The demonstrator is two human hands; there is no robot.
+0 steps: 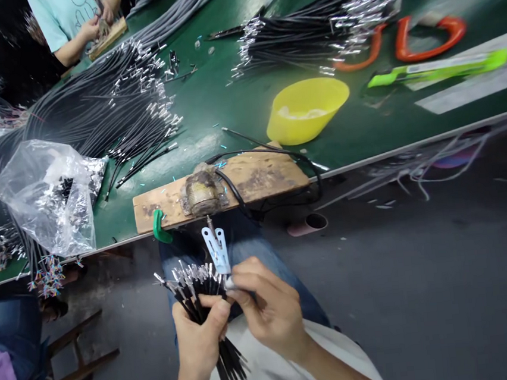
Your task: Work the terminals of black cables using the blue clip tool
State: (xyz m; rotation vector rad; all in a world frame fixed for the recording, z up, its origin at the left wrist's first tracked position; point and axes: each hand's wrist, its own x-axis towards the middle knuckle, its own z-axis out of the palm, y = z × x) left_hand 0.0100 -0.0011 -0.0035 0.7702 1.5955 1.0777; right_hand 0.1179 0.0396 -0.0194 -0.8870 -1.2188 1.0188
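Note:
My left hand (203, 336) is wrapped round a bundle of short black cables (231, 359) over my lap. Their stripped silvery ends (194, 273) fan out above its thumb. Beside the bundle's right edge, my right hand (269, 305) is closed in a pinch with a small whitish bit at the fingertips; what it grips is too small to make out. Just above those fingers is a light blue clip (217, 250), meeting a thin metal tip that points out from a wooden board (261, 174). A crusted round metal holder (203, 193) sits on that board.
A green clamp (161, 227) grips the table's front edge. On the green table (222, 103) are a yellow cup (306, 113), orange-handled scissors (429, 38), a green marker (441, 68), cable bundles (106, 108) and a plastic bag (50, 197). A co-worker's hands (100, 22) work at the far side.

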